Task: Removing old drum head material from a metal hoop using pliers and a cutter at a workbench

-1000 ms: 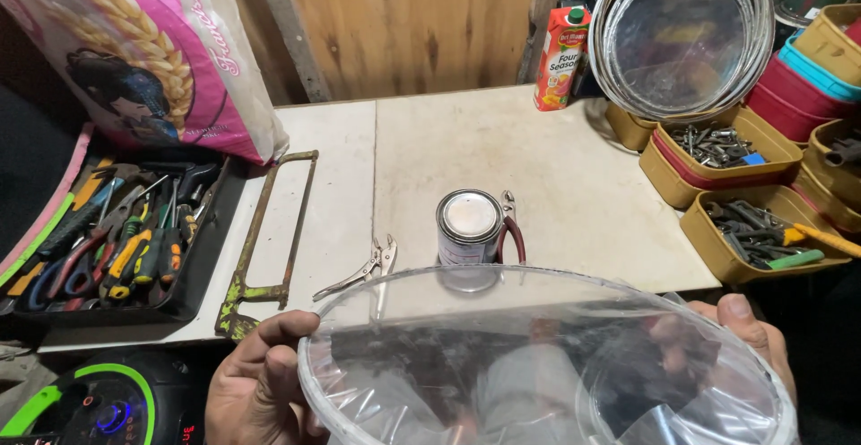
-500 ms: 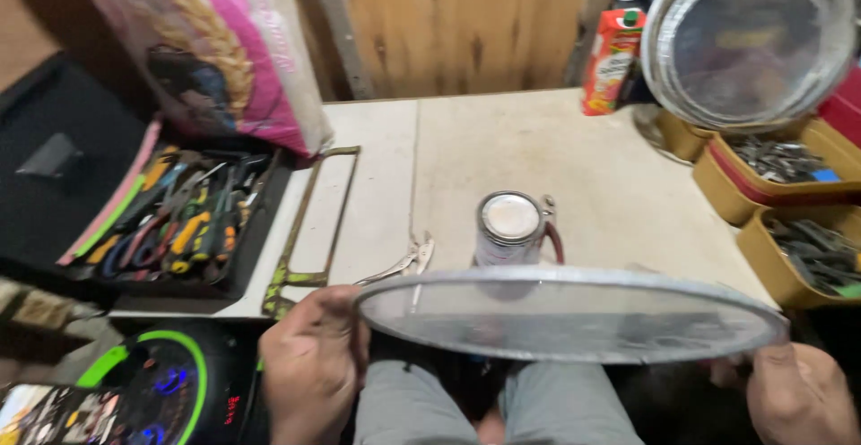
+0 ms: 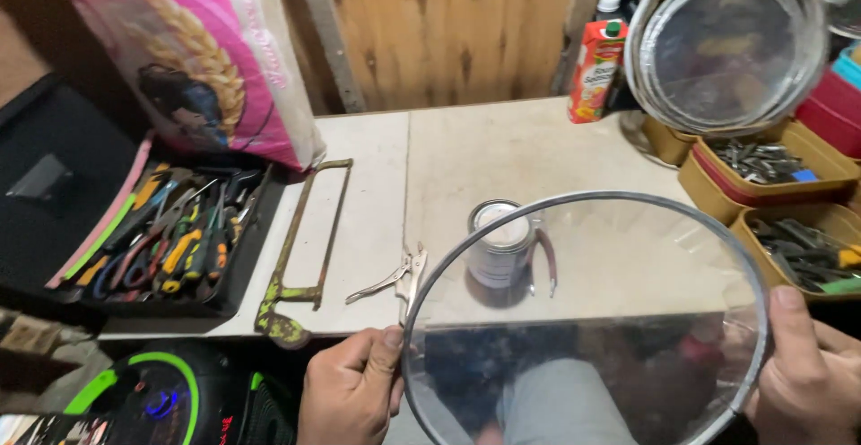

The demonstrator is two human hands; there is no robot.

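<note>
Both hands hold a round lid [image 3: 587, 319], a clear pane in a metal rim, tilted up in front of the worktop [image 3: 529, 149] edge. The left hand [image 3: 352, 391] grips the rim at its lower left, fingers [image 3: 381, 355] curled over the edge with the thumb on top. The right hand [image 3: 807, 373] clasps the rim at the right, thumb pressed along the metal; its other fingers are behind the lid and mostly out of view.

Seen through the pane, a small tin [image 3: 499, 246] with a pale top stands upright on the worktop, with what looks like a pair of red-handled pliers [image 3: 545, 261] just beside it, though the glare blurs them. Left of the lid lie metal snips [image 3: 390, 282], and further left a rusty hacksaw [image 3: 300, 248] lies lengthwise near the worktop's edge. An open black case of tools [image 3: 170, 239] sits at the far left, under a leaning pink sack [image 3: 197, 50]. At the back stands a red juice carton [image 3: 596, 68]. To the right, a second round lid [image 3: 722, 46] leans upright above yellow trays [image 3: 762, 171] of small metal parts.
</note>
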